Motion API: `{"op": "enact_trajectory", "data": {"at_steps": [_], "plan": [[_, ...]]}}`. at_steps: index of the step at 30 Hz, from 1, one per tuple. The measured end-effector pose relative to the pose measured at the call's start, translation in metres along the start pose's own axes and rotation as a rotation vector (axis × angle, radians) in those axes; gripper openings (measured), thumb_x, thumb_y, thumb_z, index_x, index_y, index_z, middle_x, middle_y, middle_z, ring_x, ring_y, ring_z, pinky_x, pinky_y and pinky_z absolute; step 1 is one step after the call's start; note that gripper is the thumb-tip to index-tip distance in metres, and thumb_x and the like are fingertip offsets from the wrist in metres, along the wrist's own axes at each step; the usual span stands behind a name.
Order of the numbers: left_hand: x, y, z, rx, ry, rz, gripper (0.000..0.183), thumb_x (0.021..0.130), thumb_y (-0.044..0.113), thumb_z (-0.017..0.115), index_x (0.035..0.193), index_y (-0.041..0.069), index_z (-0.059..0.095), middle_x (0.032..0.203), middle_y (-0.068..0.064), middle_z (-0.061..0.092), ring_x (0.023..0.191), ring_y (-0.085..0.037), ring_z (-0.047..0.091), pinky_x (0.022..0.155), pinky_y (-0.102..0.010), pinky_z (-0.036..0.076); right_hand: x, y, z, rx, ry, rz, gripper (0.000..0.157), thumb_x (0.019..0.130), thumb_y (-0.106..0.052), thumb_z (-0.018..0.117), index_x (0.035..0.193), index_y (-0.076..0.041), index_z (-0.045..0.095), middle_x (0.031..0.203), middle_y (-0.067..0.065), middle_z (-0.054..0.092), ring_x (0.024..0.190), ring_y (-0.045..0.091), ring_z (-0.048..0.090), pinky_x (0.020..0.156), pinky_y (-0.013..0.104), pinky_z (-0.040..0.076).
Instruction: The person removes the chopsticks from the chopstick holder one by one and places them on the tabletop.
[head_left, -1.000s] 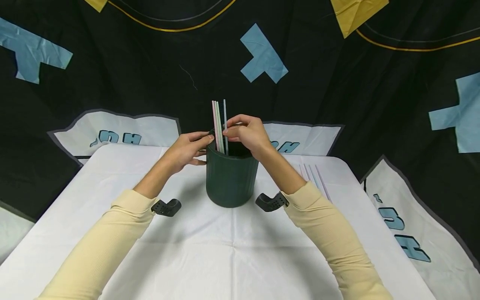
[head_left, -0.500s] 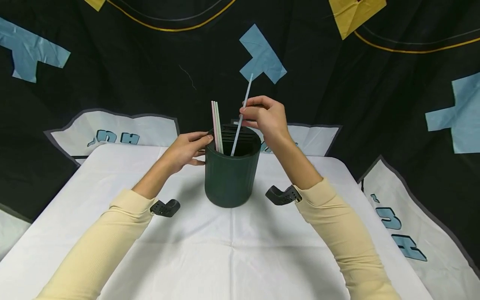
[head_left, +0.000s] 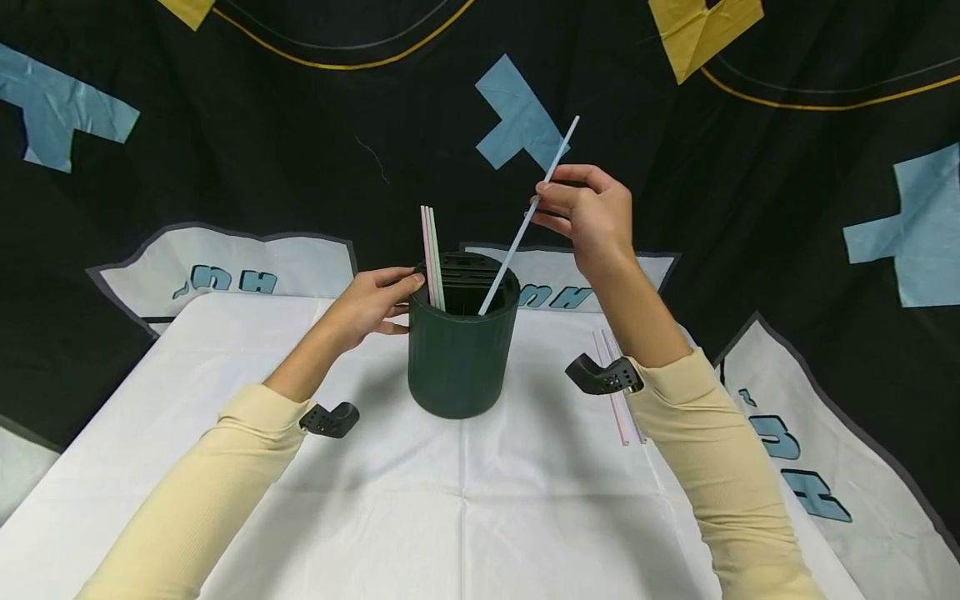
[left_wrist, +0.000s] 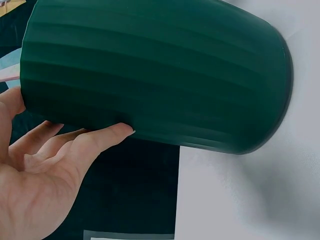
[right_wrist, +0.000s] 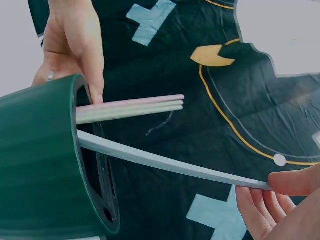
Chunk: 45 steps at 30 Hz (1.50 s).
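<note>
A dark green bin (head_left: 461,367) stands upright on the white-covered table. My left hand (head_left: 362,307) grips its upper left side, the thumb at the rim and the little finger (left_wrist: 107,136) against the ribbed wall. Several pink and pale green drinking straws (right_wrist: 145,107) lean together inside the bin, beside that thumb. Up and to the right of the bin, my right hand (head_left: 592,208) pinches a pale blue straw (head_left: 517,237) near its upper part. The straw slants, its lower end just at the bin's mouth.
More straws (head_left: 618,419) lie on the table (head_left: 375,517) to the right, partly hidden by my right forearm. A black slotted piece (head_left: 468,267) sits at the back of the bin's opening. A black cloth (head_left: 337,150) hangs behind.
My right hand has moved up and to the right, drawing the pale blue straw away from the others and tilting it. My left hand stays at the bin.
</note>
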<state>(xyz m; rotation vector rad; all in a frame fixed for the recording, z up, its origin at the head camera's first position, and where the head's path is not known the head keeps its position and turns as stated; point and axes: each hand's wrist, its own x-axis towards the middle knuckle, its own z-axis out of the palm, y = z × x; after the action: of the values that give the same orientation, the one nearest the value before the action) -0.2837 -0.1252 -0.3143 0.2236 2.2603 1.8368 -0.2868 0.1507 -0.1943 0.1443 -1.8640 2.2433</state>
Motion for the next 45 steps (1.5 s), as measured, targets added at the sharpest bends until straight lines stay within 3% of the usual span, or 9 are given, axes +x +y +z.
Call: {"op": "enact_trajectory", "data": {"at_steps": [7,11,19,24,28,34,45], "plan": [[0.001,0.000,-0.001,0.006,-0.001,0.008,0.059,0.105,0.035,0.056,0.156,0.008,0.039,0.152,-0.018,0.050,0.138,-0.040,0.051,0.095,-0.055,0.056,0.000,-0.011,-0.025,0.060,0.087,0.048,0.015,0.095,-0.005,0.069,0.109,-0.008,0.069,0.102,0.005,0.072,0.086,0.018,0.073,0.080,0.027,0.063],[0.001,0.000,-0.001,0.007,0.002,0.004,0.059,0.105,0.035,0.056,0.155,0.008,0.039,0.152,-0.018,0.050,0.137,-0.040,0.052,0.095,-0.055,0.056,0.001,-0.004,-0.044,-0.007,0.080,0.084,0.017,0.097,-0.008,0.067,0.113,-0.009,0.068,0.103,0.004,0.072,0.087,0.016,0.074,0.079,0.025,0.062],[0.002,-0.002,0.001,0.002,0.011,-0.011,0.060,0.105,0.037,0.056,0.155,0.008,0.039,0.153,-0.018,0.048,0.138,-0.040,0.051,0.095,-0.055,0.056,0.010,0.045,-0.085,-0.298,-0.015,0.207,0.029,0.104,-0.010,0.053,0.132,-0.005,0.060,0.105,-0.004,0.071,0.092,0.010,0.073,0.090,0.029,0.060],[0.002,-0.003,-0.002,0.014,0.012,-0.014,0.062,0.105,0.037,0.056,0.156,0.008,0.038,0.154,-0.018,0.047,0.138,-0.040,0.051,0.095,-0.053,0.057,0.014,0.080,-0.107,-0.399,-0.034,0.275,0.035,0.102,-0.010,0.056,0.136,-0.001,0.059,0.099,-0.006,0.070,0.087,0.007,0.072,0.089,0.029,0.060],[0.000,-0.003,-0.004,0.020,0.017,-0.010,0.062,0.105,0.037,0.056,0.156,0.008,0.038,0.153,-0.018,0.048,0.138,-0.040,0.052,0.094,-0.053,0.057,0.016,0.107,-0.120,-0.450,-0.061,0.337,0.040,0.100,-0.009,0.060,0.138,0.003,0.057,0.098,-0.005,0.069,0.084,0.006,0.072,0.080,0.023,0.062],[0.001,0.000,-0.001,0.003,0.004,-0.012,0.062,0.104,0.036,0.056,0.156,0.008,0.037,0.154,-0.018,0.047,0.139,-0.040,0.050,0.095,-0.055,0.056,0.015,0.137,-0.145,-0.531,-0.080,0.436,0.043,0.099,-0.009,0.062,0.140,0.005,0.055,0.113,0.008,0.068,0.084,0.008,0.070,0.076,0.021,0.062],[0.003,0.000,0.002,-0.010,0.011,-0.022,0.061,0.104,0.035,0.057,0.156,0.008,0.038,0.153,-0.018,0.048,0.138,-0.040,0.052,0.094,-0.054,0.057,0.011,0.176,-0.180,-0.494,0.001,0.507,0.050,0.094,-0.002,0.068,0.139,0.012,0.052,0.078,-0.008,0.069,0.071,0.006,0.070,0.074,0.025,0.063]]}}
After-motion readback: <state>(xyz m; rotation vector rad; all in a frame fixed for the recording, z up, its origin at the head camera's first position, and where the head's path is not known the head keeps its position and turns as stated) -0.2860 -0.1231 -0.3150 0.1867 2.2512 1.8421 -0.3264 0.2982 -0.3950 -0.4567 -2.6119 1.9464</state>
